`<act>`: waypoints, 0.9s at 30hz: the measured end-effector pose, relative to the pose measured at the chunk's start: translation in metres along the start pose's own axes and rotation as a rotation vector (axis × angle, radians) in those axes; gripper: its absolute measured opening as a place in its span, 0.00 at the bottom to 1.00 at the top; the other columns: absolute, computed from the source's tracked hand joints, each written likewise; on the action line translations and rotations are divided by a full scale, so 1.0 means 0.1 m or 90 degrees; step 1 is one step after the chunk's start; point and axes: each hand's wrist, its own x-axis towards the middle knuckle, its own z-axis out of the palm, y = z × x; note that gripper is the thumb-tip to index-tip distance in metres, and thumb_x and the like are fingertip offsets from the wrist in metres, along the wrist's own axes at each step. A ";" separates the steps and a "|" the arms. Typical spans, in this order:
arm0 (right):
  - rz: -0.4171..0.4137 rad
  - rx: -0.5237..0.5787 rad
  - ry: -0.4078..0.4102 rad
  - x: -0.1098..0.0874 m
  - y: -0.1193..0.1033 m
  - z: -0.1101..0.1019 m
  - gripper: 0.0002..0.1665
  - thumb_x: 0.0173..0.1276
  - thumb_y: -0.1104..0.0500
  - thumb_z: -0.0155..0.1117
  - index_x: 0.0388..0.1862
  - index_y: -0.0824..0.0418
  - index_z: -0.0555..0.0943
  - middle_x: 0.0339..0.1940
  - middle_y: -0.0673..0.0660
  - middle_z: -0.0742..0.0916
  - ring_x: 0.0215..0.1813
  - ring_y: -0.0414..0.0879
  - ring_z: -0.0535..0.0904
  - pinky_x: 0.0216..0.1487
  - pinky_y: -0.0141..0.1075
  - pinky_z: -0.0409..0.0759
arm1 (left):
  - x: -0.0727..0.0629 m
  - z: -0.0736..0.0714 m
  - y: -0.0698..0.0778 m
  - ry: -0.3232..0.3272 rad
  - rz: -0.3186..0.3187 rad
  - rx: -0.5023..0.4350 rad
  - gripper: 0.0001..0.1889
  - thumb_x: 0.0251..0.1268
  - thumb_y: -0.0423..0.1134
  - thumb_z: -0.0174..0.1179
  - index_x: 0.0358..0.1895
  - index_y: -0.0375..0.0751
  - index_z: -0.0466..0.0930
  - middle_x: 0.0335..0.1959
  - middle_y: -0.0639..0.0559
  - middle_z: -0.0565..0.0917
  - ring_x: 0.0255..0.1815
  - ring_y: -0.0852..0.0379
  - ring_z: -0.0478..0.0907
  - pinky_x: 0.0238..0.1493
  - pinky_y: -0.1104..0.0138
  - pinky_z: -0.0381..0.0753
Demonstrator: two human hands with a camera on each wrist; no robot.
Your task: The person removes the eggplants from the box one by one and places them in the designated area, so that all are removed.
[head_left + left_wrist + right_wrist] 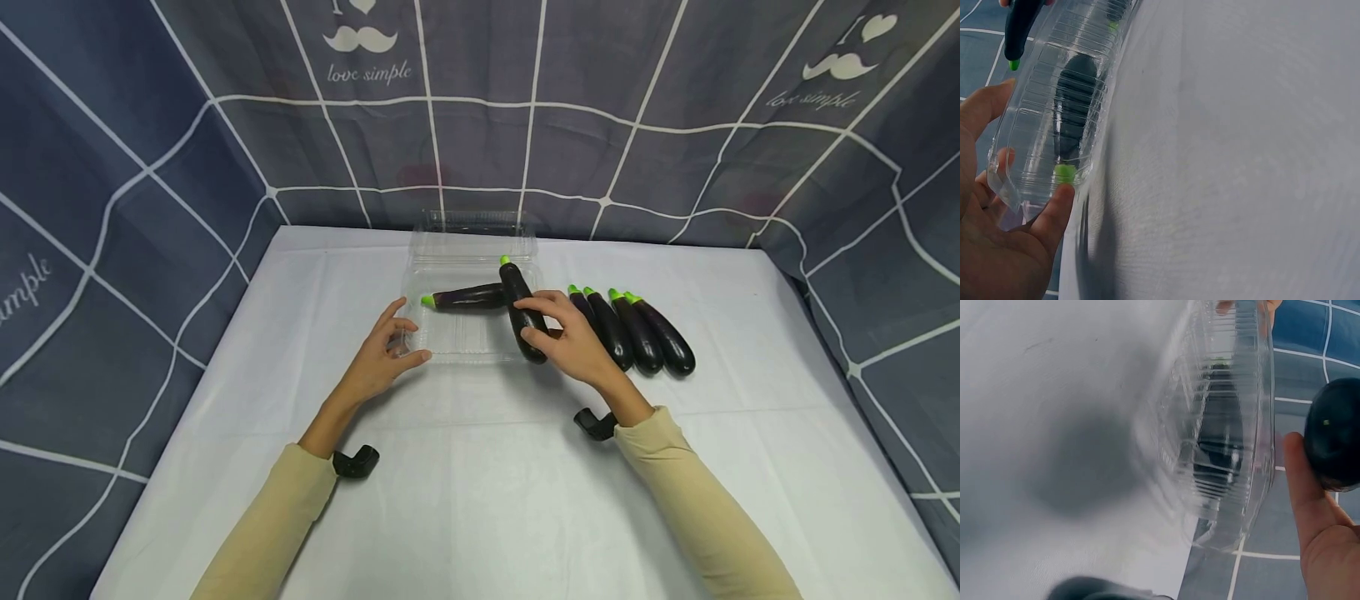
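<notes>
My right hand (573, 337) grips a dark eggplant (516, 292) with a green tip, holding it tilted above the right part of a clear plastic clamshell box (472, 337). In the right wrist view, the blunt end of that eggplant (1335, 434) shows beside the fingers. Inside the box another eggplant (465, 297) lies crosswise, green tip to the left. Spread around the box's left end, my left hand (378, 358) has its thumb by the front wall and its fingers by the side. The left wrist view shows the thumb (1057, 212) near the inner eggplant's green tip.
Several more eggplants (645, 337) lie side by side at the right of the box. The box's lid (474, 237) is raised at the back. A white cloth (480, 517) covers the table, and dark grid-patterned curtains (480, 142) surround it.
</notes>
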 end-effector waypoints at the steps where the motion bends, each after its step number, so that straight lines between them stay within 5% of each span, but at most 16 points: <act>1: -0.002 0.002 0.001 -0.01 0.00 -0.01 0.21 0.71 0.59 0.63 0.62 0.56 0.80 0.63 0.56 0.74 0.63 0.51 0.71 0.53 0.52 0.79 | 0.00 0.00 0.00 0.000 0.000 0.002 0.21 0.64 0.32 0.67 0.53 0.22 0.71 0.80 0.46 0.46 0.66 0.41 0.62 0.54 0.53 0.70; 6: -0.009 0.014 0.007 -0.05 0.01 -0.06 0.21 0.69 0.61 0.66 0.61 0.58 0.81 0.62 0.57 0.73 0.60 0.51 0.71 0.51 0.50 0.80 | 0.01 -0.01 -0.02 0.002 0.006 0.008 0.21 0.64 0.33 0.67 0.53 0.22 0.71 0.80 0.48 0.46 0.52 0.40 0.66 0.40 0.62 0.67; 18: -0.004 -0.031 0.048 -0.14 0.11 -0.14 0.20 0.68 0.62 0.67 0.59 0.58 0.81 0.62 0.57 0.73 0.55 0.49 0.70 0.38 0.35 0.72 | 0.01 0.00 -0.01 0.000 0.003 -0.006 0.22 0.64 0.32 0.67 0.53 0.21 0.71 0.80 0.47 0.46 0.56 0.36 0.65 0.50 0.52 0.68; 27: 0.003 -0.038 0.065 -0.19 0.15 -0.19 0.21 0.68 0.60 0.67 0.60 0.58 0.81 0.66 0.61 0.71 0.61 0.55 0.69 0.44 0.44 0.71 | 0.02 0.00 -0.03 0.000 -0.008 -0.013 0.21 0.64 0.32 0.67 0.53 0.22 0.71 0.80 0.48 0.46 0.64 0.39 0.63 0.60 0.49 0.67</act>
